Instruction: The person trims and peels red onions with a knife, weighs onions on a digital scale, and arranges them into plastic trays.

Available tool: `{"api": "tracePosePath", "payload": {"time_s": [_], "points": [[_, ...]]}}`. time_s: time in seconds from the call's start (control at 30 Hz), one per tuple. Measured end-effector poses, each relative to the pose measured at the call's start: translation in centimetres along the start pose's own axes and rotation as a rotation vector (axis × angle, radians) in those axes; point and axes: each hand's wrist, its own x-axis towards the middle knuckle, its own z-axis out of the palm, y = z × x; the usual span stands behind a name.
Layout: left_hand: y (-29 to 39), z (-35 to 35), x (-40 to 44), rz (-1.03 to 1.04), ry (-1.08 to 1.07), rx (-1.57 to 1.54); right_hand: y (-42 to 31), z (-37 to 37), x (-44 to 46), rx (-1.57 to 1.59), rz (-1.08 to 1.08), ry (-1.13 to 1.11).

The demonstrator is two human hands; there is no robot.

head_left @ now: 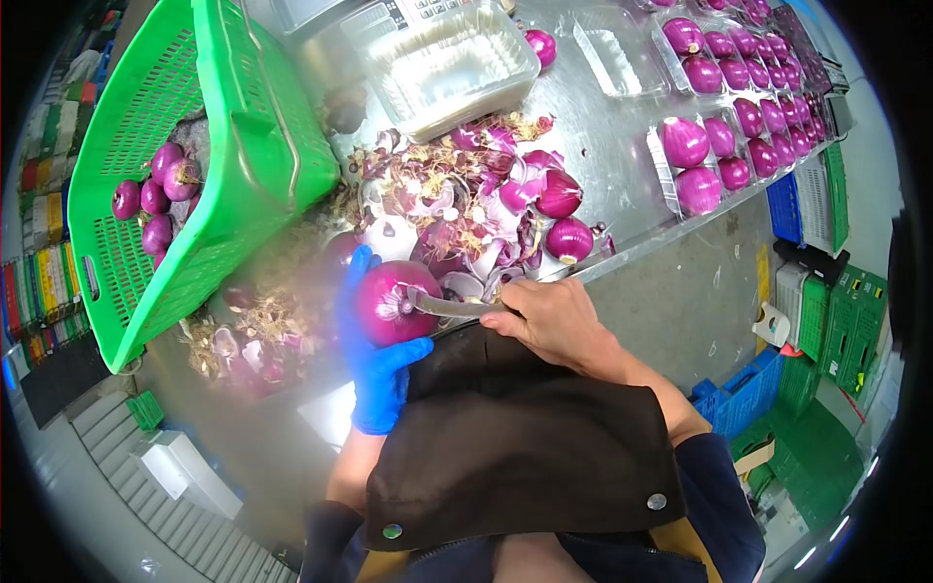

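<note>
Cup the likely firm, slick onion (382,319) at its widest: your left hand (374,379) curls round it, thumb at 5 o'clock; your right hand (556,321) pinches the knife (452,308).

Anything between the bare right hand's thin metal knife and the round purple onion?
Nothing visible. The thin metal knife in the bare right hand reaches the pale spot on the round purple onion; the blue-gloved left hand holds it, thumb clear of the blade.
</note>
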Motion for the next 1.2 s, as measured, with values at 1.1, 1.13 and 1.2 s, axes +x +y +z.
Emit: {"api": "tracePosePath", "payload": {"time_s": [1.1, 1.13, 1.2], "points": [[1.7, 0.1, 0.3, -0.305, -0.062, -0.246, 1.7, -2.2, 0.9, -0.13, -0.151, -0.064], [1.6, 0.2, 0.4, -0.303, -0.066, -0.256, 1.7, -2.3, 0.9, -0.139, -0.157, -0.063], [1.0, -0.1, 0.6, -0.299, -0.088, -0.288, 1.6, -2.2, 1.0, -0.151, -0.147, -0.041]]}}
